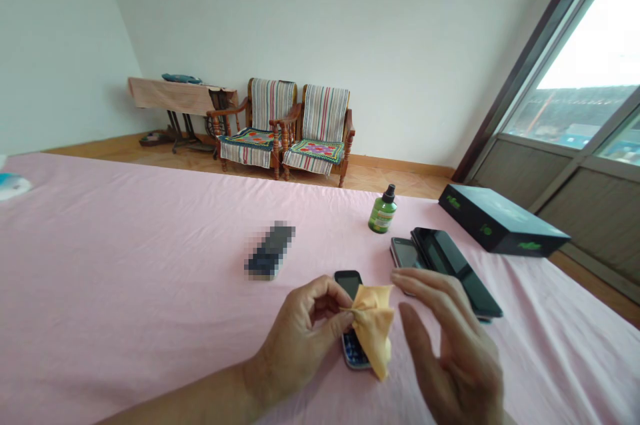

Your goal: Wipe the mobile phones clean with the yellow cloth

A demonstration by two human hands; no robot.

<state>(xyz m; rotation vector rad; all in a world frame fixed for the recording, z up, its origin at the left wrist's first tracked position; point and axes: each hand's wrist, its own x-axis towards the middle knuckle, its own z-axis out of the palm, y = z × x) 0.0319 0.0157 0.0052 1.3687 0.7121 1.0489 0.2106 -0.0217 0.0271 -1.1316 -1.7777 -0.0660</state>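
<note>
1. Yellow cloth [376, 328]: hanging bunched over a keypad phone [347, 283], covering part of its middle and right side.
2. Left hand [303, 325]: pinching the cloth's gathered left end between thumb and fingers.
3. Right hand [457, 345]: hovering just beside the cloth's right edge, thumb and fingers standing apart, gripping nothing.
4. Keypad phone: lying face up on a pink sheet [125, 265], screen end pointing away from the person.
5. Left of it, well apart: a dark, pixelated device [271, 250] is lying on the sheet.
6. Beyond the right hand: a black tablet [450, 265] is lying beside a smaller phone [406, 252], partly hidden by the fingers.
7. Farther back: a green bottle [383, 215] is standing upright; a black box [500, 218] is resting near the sheet's right edge.
8. Across the room: two wooden chairs [324, 112] are standing side by side before a pale wall [400, 45].
</note>
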